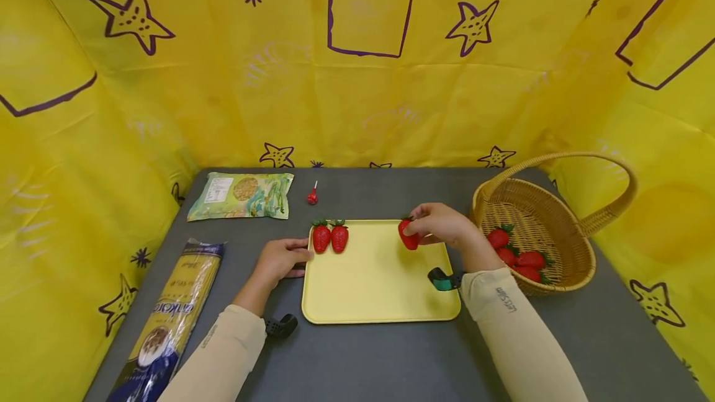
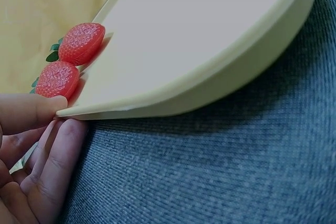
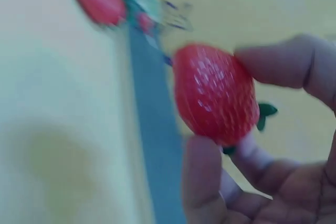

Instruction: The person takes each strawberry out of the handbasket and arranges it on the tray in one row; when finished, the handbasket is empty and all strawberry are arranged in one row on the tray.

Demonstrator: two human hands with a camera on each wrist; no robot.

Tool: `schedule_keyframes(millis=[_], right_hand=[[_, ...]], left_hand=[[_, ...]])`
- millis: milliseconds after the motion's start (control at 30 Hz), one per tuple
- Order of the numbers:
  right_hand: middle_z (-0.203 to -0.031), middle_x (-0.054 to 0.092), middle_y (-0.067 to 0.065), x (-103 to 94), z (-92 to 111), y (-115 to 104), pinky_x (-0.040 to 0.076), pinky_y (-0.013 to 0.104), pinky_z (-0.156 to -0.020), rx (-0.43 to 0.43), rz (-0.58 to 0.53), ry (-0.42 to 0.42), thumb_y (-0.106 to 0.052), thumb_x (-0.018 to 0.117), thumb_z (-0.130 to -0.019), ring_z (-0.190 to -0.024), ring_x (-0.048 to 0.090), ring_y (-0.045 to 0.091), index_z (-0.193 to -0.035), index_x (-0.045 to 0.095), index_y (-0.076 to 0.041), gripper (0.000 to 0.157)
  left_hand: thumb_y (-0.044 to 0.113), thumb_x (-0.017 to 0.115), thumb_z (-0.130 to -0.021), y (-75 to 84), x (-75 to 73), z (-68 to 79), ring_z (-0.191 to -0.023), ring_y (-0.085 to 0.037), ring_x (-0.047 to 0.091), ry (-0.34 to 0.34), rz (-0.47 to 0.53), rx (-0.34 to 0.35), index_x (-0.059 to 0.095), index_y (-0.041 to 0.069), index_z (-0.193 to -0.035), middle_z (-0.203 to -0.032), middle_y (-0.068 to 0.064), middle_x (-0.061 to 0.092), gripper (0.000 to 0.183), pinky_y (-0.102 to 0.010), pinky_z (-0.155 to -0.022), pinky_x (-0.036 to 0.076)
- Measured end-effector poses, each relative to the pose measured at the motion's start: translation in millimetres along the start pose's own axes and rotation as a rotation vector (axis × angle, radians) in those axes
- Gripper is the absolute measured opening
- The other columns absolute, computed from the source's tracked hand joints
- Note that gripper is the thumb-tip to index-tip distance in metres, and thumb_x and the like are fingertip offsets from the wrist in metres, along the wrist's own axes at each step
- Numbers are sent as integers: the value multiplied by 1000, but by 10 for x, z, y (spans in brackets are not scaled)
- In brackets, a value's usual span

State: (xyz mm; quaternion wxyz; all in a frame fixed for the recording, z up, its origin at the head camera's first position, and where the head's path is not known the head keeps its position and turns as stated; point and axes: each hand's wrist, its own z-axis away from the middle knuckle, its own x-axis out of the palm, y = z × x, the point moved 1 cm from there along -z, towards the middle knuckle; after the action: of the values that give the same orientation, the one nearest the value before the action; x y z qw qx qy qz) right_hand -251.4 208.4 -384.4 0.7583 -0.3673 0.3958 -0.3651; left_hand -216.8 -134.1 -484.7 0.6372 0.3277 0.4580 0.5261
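Observation:
My right hand (image 1: 444,223) pinches a red strawberry (image 1: 409,234) between thumb and fingers, above the right part of a pale yellow tray (image 1: 380,290). In the right wrist view, the held strawberry (image 3: 215,95) fills the middle, its green leaves toward the palm. At the tray's left edge, my left hand (image 1: 282,259) grips the rim, thumb on top and fingers below in the left wrist view. Two strawberries (image 1: 330,238) lie side by side in the tray's upper left corner, leaves toward the far rim, close by the left thumb (image 2: 52,107).
A wicker basket (image 1: 558,203) with a tall handle stands right of the tray, several strawberries (image 1: 519,256) inside. Behind the tray lie a red lollipop (image 1: 313,196) and a green snack bag (image 1: 242,196). A long pasta packet (image 1: 173,309) lies at left. Yellow cloth surrounds the grey table.

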Motion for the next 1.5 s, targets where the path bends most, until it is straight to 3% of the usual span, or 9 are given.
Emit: schedule_keyframes(millis=[233,500,800,1267,1500], right_hand=[[-101,59,14,649,-490,-29,59,37,-76,78,49,125,-16,80,-77,-84,62,26,-98,55,-1,37],[-89,57,10,1000,-707,-35,51,29,-61,46,158,194,-15,80,-72,-77,56,23,-92,57,-2,33],[-91,59,12,1054,-692,-64,55,31,-63,61,127,240,-11,79,-74,-77,58,24,-93,57,-2,31],[-92,59,12,1050,-697,-21,54,28,-62,34,158,238,-17,85,-76,-75,59,24,-97,58,-2,37],[-99,62,11,951,-588,-61,53,34,-68,32,208,188,-30,83,-79,-77,63,28,-114,61,-3,49]], left_hand=[[11,78,-84,-18,30,-48,-85,-19,70,1,4,4,68,4,-124,-116,-17,67,42,-34,-63,61],[7,79,-83,-26,-14,-13,-79,-18,69,16,15,3,69,3,-122,-111,-17,69,41,-33,-60,60],[7,78,-83,-25,-5,-24,-80,-18,68,10,13,19,68,2,-123,-109,-16,70,41,-33,-59,60],[7,79,-83,-7,19,-33,-79,-19,68,-1,9,12,68,2,-123,-109,-17,70,42,-33,-60,60],[9,77,-84,-21,-6,-17,-85,-21,69,5,13,1,67,2,-124,-118,-18,65,41,-34,-62,61]])
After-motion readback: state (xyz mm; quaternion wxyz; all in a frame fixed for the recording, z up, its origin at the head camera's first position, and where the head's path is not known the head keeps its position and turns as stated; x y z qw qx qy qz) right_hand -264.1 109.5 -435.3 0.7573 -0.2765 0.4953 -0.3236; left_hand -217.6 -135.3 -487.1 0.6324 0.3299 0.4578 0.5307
